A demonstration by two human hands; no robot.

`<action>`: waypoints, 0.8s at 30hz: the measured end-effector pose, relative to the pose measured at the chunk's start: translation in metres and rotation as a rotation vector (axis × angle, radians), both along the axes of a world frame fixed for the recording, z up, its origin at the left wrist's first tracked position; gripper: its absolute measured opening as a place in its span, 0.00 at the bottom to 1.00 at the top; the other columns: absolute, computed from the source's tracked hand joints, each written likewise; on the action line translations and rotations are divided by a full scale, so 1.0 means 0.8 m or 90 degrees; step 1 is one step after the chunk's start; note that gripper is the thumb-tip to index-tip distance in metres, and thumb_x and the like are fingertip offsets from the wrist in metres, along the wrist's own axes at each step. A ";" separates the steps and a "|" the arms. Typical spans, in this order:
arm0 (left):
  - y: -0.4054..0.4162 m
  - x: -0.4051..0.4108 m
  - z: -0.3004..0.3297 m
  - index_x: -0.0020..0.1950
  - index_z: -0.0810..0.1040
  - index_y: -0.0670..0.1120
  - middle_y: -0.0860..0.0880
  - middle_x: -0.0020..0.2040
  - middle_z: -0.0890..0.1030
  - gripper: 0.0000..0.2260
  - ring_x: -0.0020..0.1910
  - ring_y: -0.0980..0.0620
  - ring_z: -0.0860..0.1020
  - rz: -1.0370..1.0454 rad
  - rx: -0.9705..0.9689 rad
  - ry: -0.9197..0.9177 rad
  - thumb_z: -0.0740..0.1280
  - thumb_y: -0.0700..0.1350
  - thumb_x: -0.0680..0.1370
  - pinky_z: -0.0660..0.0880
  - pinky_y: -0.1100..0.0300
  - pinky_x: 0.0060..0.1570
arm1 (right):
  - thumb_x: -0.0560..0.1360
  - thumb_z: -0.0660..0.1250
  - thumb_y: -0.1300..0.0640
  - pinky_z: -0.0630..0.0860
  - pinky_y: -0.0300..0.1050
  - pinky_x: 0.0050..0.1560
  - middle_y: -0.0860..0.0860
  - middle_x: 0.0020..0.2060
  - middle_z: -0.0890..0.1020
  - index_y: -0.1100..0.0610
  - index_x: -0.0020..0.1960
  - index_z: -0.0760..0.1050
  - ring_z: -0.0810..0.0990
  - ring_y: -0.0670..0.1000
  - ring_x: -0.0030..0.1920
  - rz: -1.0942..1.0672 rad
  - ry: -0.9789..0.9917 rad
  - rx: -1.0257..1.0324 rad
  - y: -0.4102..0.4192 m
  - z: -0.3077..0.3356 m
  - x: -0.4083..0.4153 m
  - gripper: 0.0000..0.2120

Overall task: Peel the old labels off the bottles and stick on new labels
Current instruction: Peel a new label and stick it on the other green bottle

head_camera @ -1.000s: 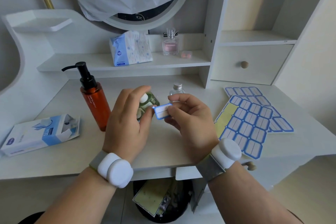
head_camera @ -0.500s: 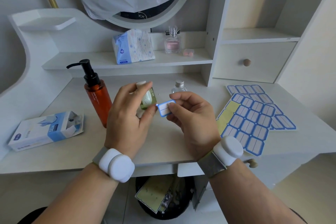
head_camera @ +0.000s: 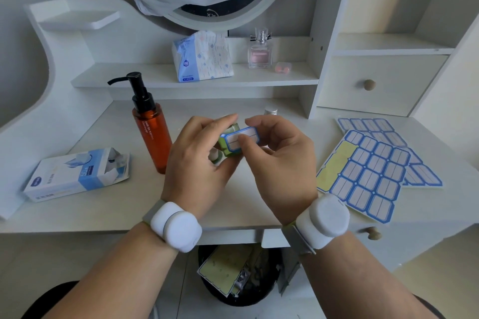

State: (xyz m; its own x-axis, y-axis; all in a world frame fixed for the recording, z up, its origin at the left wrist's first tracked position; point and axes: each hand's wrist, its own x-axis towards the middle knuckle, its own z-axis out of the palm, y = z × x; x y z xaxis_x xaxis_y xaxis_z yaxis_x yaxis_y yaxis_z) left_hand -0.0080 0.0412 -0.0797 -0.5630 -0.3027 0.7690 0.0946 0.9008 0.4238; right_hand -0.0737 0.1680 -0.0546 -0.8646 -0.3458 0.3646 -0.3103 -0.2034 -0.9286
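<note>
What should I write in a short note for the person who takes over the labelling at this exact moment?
Left hand grips the small green bottle above the desk.
Right hand presses the new blue-edged label onto that bottle with the thumb.
Done: the label lies on the bottle; some slots on the label sheets are bare.
Left: smooth this label down. The orange pump bottle and the silver-capped bottle, mostly hidden behind the hands, carry no blue label on the sides in view.

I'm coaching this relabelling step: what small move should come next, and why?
Probably smooth the label flat. The blue-bordered label already lies against the small green bottle held by the left hand, with the right hand thumb on it, so pressing along it should seat the edges.
</note>
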 end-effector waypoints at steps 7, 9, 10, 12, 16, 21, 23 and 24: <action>-0.001 -0.001 0.001 0.69 0.80 0.45 0.45 0.53 0.79 0.21 0.50 0.49 0.80 -0.001 0.006 -0.010 0.71 0.46 0.75 0.73 0.69 0.50 | 0.73 0.75 0.65 0.81 0.42 0.44 0.43 0.39 0.85 0.49 0.48 0.82 0.83 0.48 0.40 -0.047 0.115 0.055 -0.004 -0.005 0.002 0.12; -0.002 -0.001 0.000 0.69 0.80 0.46 0.45 0.52 0.79 0.22 0.50 0.50 0.79 -0.003 0.007 -0.010 0.70 0.47 0.76 0.73 0.68 0.50 | 0.73 0.75 0.64 0.80 0.39 0.44 0.42 0.39 0.85 0.50 0.49 0.82 0.83 0.47 0.40 -0.057 0.135 0.060 -0.006 -0.007 0.003 0.11; -0.002 -0.001 0.000 0.69 0.80 0.46 0.45 0.52 0.79 0.22 0.50 0.50 0.79 -0.003 0.008 -0.010 0.71 0.46 0.76 0.73 0.67 0.49 | 0.73 0.75 0.64 0.80 0.38 0.44 0.42 0.40 0.85 0.50 0.50 0.82 0.83 0.47 0.40 -0.062 0.144 0.060 -0.006 -0.007 0.003 0.11; -0.003 -0.001 -0.001 0.69 0.80 0.46 0.45 0.52 0.79 0.22 0.50 0.49 0.79 -0.002 0.010 -0.008 0.73 0.44 0.75 0.74 0.65 0.49 | 0.73 0.74 0.64 0.79 0.36 0.44 0.41 0.41 0.85 0.50 0.50 0.82 0.82 0.47 0.41 -0.076 0.165 0.065 -0.007 -0.009 0.004 0.11; -0.004 -0.001 -0.003 0.70 0.79 0.46 0.45 0.53 0.79 0.24 0.49 0.49 0.79 0.005 0.011 -0.014 0.76 0.40 0.74 0.75 0.62 0.49 | 0.73 0.74 0.63 0.79 0.38 0.45 0.43 0.41 0.85 0.50 0.51 0.83 0.82 0.47 0.41 -0.109 0.220 0.084 -0.009 -0.013 0.006 0.10; -0.002 0.000 -0.002 0.70 0.78 0.46 0.44 0.52 0.79 0.24 0.48 0.50 0.78 0.002 0.018 -0.012 0.75 0.41 0.74 0.73 0.67 0.48 | 0.73 0.73 0.63 0.79 0.40 0.45 0.43 0.41 0.85 0.51 0.51 0.83 0.82 0.47 0.41 -0.121 0.242 0.088 -0.009 -0.014 0.005 0.10; -0.002 0.000 -0.001 0.70 0.78 0.46 0.44 0.53 0.80 0.25 0.48 0.51 0.78 0.000 0.015 -0.017 0.77 0.40 0.74 0.73 0.69 0.48 | 0.73 0.73 0.63 0.80 0.41 0.45 0.44 0.41 0.85 0.51 0.51 0.83 0.82 0.47 0.41 -0.121 0.241 0.089 -0.009 -0.015 0.004 0.10; -0.002 0.001 -0.001 0.70 0.78 0.46 0.44 0.53 0.80 0.25 0.48 0.51 0.78 -0.001 0.014 -0.017 0.77 0.40 0.74 0.73 0.69 0.48 | 0.73 0.73 0.63 0.80 0.42 0.45 0.44 0.41 0.85 0.51 0.52 0.83 0.82 0.47 0.41 -0.122 0.243 0.090 -0.009 -0.015 0.003 0.10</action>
State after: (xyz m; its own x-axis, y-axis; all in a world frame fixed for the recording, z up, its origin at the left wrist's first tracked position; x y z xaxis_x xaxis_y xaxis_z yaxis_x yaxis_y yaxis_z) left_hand -0.0075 0.0394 -0.0802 -0.5839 -0.3186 0.7467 0.0836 0.8913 0.4456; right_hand -0.0711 0.1609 -0.0666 -0.7301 -0.2627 0.6309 -0.6563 0.0120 -0.7544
